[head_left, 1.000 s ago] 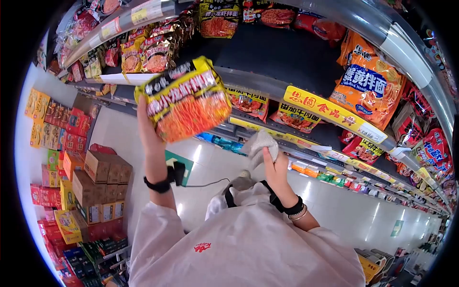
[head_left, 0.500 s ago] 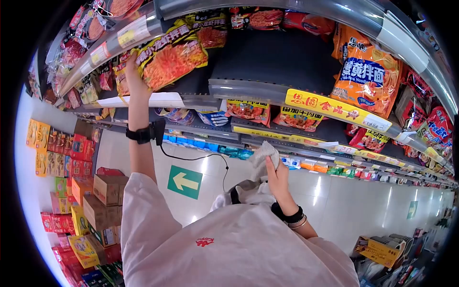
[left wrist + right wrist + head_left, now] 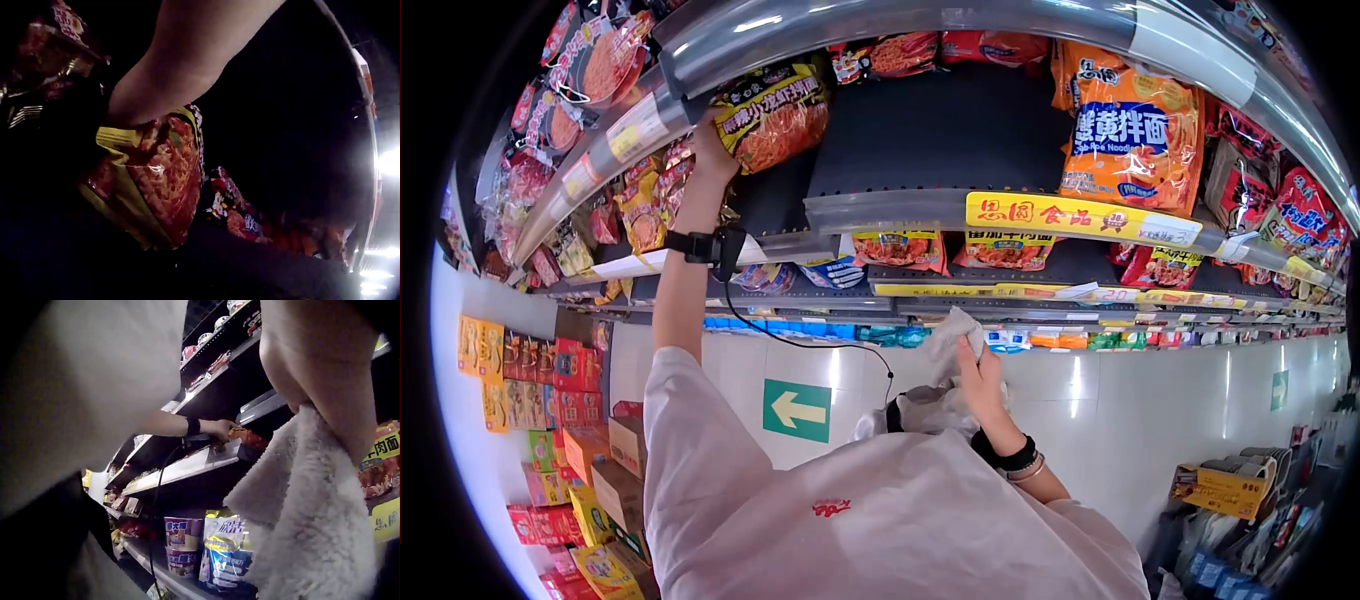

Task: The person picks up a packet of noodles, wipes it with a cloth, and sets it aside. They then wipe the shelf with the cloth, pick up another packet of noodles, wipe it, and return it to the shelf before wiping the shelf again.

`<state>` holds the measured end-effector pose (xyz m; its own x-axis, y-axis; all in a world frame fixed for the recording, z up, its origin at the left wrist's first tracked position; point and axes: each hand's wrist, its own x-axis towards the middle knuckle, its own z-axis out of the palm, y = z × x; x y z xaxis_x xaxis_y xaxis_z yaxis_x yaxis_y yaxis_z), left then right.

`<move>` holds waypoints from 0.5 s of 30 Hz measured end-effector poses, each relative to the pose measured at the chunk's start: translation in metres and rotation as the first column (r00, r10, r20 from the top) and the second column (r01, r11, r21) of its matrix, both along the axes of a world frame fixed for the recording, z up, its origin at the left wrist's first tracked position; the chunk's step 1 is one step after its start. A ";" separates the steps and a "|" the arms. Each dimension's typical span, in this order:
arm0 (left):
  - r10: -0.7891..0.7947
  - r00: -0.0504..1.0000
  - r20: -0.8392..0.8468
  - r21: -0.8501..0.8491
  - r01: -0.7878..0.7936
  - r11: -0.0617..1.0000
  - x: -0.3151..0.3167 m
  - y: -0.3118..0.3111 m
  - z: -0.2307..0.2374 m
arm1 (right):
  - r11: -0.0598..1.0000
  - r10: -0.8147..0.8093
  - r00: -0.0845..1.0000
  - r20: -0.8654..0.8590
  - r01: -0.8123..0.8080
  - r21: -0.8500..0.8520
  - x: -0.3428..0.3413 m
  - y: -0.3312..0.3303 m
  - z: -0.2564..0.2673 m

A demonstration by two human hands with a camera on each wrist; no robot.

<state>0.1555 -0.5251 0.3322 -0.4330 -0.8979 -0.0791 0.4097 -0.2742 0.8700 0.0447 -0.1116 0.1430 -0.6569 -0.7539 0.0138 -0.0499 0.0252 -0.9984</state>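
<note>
My left hand point(image 3: 714, 152) grips the left end of a yellow and black noodle packet point(image 3: 775, 120) over the upper shelf at the left. The left wrist view has the packet point(image 3: 165, 181) below my hand point(image 3: 165, 81), whose fingertips are hidden. In the right wrist view the same hand point(image 3: 219, 429) reaches onto the shelf. My right hand point(image 3: 982, 380) pinches a pale fluffy cloth point(image 3: 952, 345) in front of my body, lower than the shelves. That cloth point(image 3: 306, 512) hangs from my right fingers in the right wrist view.
An orange noodle packet point(image 3: 1135, 140) stands right of a bare stretch of dark shelf point(image 3: 940, 130). Tomato beef noodle packets point(image 3: 1003, 250) sit one level down. Stacked boxes point(image 3: 620, 490) are at the lower left, and a green arrow sign point(image 3: 797, 410) lies on the floor. A cable runs from my left wrist.
My left hand has carried the noodle packet up and forward from in front of the shelves onto the upper shelf. My right hand still holds the cloth, and the view has shifted.
</note>
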 end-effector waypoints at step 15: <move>0.514 0.530 0.674 -0.687 0.196 0.700 -0.024 -0.089 -0.013 | 0.991 -0.010 0.997 0.073 0.001 0.133 0.004 0.005 -0.007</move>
